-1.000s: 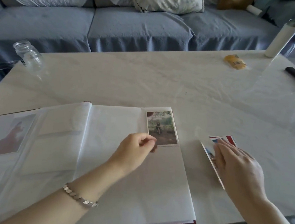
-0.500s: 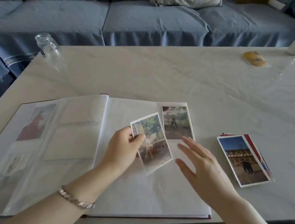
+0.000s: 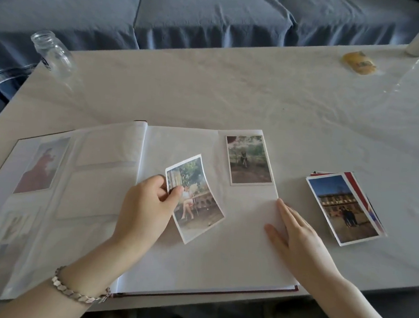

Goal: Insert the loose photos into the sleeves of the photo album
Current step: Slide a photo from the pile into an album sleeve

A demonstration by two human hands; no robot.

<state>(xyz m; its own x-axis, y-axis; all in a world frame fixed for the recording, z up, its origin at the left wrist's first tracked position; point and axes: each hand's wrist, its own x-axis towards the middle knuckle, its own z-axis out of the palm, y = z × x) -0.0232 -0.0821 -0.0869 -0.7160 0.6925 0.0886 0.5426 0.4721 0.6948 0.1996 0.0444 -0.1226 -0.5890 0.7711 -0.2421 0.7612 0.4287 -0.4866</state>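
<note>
Bracelet (image 3: 78,294) on the wrist, the left hand (image 3: 145,209) pinches a loose photo (image 3: 195,198) above the open photo album's (image 3: 194,264) right page; the right hand (image 3: 295,240) lies flat, released, at that page's edge. Farther — one sleeved photo (image 3: 250,160), the photo stack (image 3: 346,209) on the worktop (image 3: 234,90).

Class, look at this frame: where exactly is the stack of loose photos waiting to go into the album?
In the head view, the stack of loose photos lies on the table, right of the open album, just beyond the right hand.
</note>
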